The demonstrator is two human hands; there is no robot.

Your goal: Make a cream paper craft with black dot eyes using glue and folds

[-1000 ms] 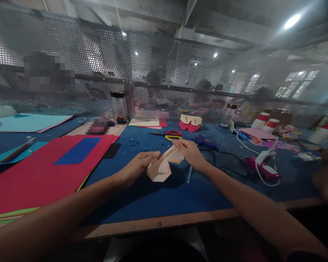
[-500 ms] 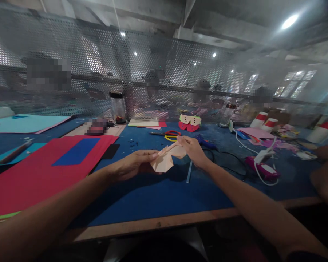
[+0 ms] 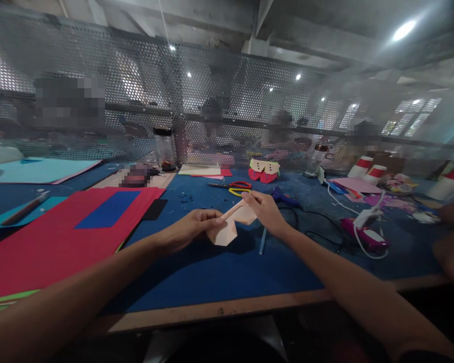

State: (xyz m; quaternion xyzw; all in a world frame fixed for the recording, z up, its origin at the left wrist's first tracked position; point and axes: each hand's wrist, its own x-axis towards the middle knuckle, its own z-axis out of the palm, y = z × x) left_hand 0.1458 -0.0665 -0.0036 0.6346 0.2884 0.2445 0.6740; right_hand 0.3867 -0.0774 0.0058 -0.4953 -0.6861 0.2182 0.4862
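Head view: above blue table, to the right of large red paper sheets, holds with left hand and right hand, pinching at opposite ends, one folded peach paper piece, near translucent stick.

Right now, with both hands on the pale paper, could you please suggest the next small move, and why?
Perhaps press along the narrow upper strip of the pale paper, since the left hand and right hand pinch it near opposite ends.
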